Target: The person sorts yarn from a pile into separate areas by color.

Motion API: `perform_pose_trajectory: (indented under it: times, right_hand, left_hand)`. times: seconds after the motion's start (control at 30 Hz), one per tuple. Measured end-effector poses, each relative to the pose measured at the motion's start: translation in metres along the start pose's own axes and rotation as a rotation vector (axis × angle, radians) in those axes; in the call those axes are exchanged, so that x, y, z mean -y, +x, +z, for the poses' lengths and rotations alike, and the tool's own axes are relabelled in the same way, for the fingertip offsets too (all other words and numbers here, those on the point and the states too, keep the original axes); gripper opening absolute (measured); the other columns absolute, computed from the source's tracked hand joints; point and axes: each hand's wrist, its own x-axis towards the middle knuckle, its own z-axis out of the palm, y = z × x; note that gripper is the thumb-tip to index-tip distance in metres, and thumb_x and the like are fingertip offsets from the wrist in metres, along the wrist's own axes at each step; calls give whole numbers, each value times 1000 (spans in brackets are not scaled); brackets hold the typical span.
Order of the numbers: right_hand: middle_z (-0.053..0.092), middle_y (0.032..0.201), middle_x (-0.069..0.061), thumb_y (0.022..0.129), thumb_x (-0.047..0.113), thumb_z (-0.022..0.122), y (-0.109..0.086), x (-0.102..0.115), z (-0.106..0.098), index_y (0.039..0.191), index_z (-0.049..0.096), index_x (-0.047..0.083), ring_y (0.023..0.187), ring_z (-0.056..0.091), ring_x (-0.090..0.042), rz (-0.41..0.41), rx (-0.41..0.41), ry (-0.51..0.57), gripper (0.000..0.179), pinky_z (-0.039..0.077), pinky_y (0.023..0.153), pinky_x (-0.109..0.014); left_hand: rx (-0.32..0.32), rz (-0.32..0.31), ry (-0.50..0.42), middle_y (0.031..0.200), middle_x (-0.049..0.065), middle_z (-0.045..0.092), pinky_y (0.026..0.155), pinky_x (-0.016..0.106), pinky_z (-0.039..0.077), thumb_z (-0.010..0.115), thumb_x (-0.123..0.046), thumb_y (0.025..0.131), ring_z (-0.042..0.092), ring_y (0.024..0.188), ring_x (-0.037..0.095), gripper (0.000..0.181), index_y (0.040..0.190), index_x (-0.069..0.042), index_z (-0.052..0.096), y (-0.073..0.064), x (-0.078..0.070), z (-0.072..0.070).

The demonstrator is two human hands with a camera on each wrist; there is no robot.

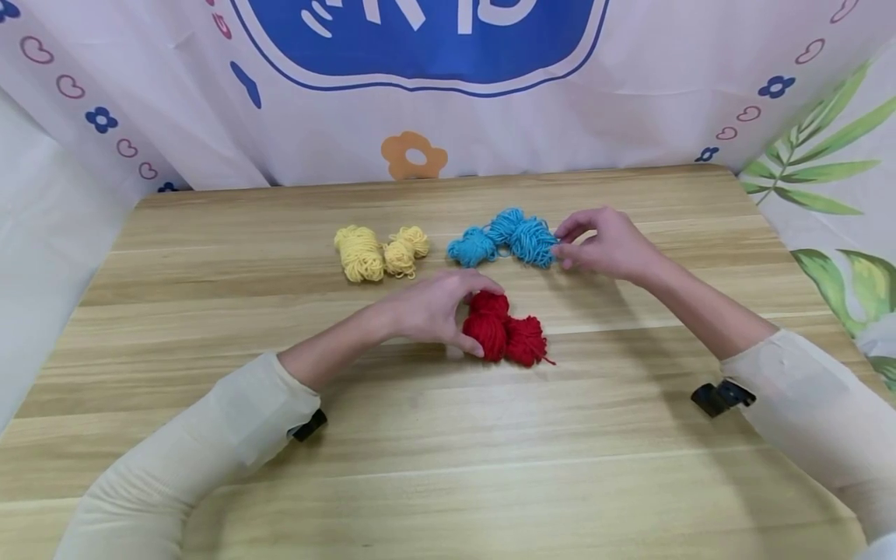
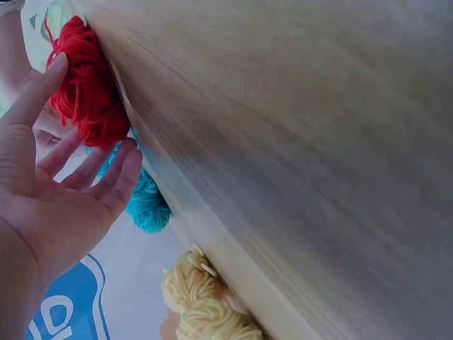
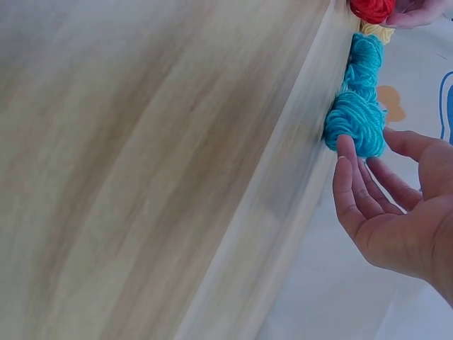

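Three red yarn bundles [image 1: 486, 334] sit clustered near the middle of the wooden table, one with a loose strand. My left hand [image 1: 437, 307] cups their left side, thumb at the near edge and fingers at the far edge. In the left wrist view, its fingers are loosely extended beside the red yarn [image 2: 86, 85]. Farther back, blue yarn bundles [image 1: 533, 241] lie in a short row. My right hand [image 1: 605, 243] is at their right end, its fingertips right at the blue yarn [image 3: 357, 124] in the right wrist view, thumb and fingers spread.
Two yellow yarn bundles [image 1: 360, 253] lie side by side at the back left of the table [image 1: 392, 467]. A printed white cloth [image 1: 336, 140] hangs behind the table's far edge. Each sleeve carries a small black device [image 1: 721, 397] near the wrist.
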Motion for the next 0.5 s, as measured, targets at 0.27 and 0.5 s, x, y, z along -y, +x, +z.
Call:
perform_pose_trajectory:
  times: [0.27,0.5]
  right_hand:
    - [69,110,-19,98,12,72,-10,-1,-2,119,68,-6,84,75,-27,-25,-3,-5,28,59,67,-28]
    - [68,113,-19,99,11,71,-20,0,1,121,67,-5,89,76,-29,-31,34,6,27,60,67,-31]
  left_hand:
    - [7,6,-15,141,8,60,108,37,48,93,-33,79,55,127,23,82,146,-5,56,-1,0,0]
    - [8,4,-13,141,8,60,108,38,47,93,-31,79,55,128,23,81,146,-5,55,0,0,1]
